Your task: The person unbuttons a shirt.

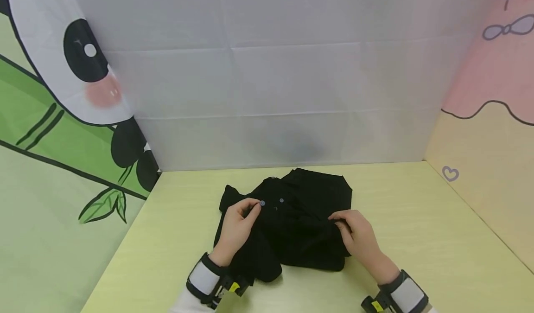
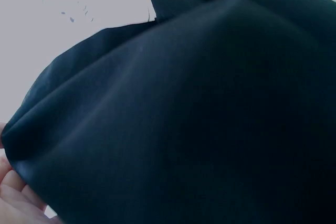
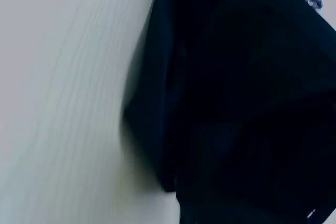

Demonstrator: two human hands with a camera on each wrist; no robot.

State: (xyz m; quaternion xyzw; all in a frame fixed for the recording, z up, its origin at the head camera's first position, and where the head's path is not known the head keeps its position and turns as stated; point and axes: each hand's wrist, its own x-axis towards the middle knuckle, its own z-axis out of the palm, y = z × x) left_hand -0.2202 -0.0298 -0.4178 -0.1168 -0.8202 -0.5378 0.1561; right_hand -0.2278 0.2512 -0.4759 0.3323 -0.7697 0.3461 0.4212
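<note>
A black shirt (image 1: 308, 239) with small buttons lies bunched on the table, partly lifted between the two hands. At its left part my left hand (image 1: 237, 225) pinches the cloth beside a small grey button (image 1: 262, 203). On the right side, my right hand (image 1: 356, 234) pinches the shirt's cloth between thumb and fingers. Dark cloth (image 2: 184, 114) fills most of the left wrist view, with fingers (image 2: 18, 195) gripping its edge at the left. In the right wrist view the shirt (image 3: 252, 77) hides most of the hands; only a fingertip shows at the upper right.
The pale yellow table (image 1: 417, 220) extends around the shirt on both sides. Behind it hangs a whitish cloth wall (image 1: 292, 81). Printed side panels with a panda (image 1: 85, 48) on the left and a pink figure (image 1: 496, 72) on the right border the table.
</note>
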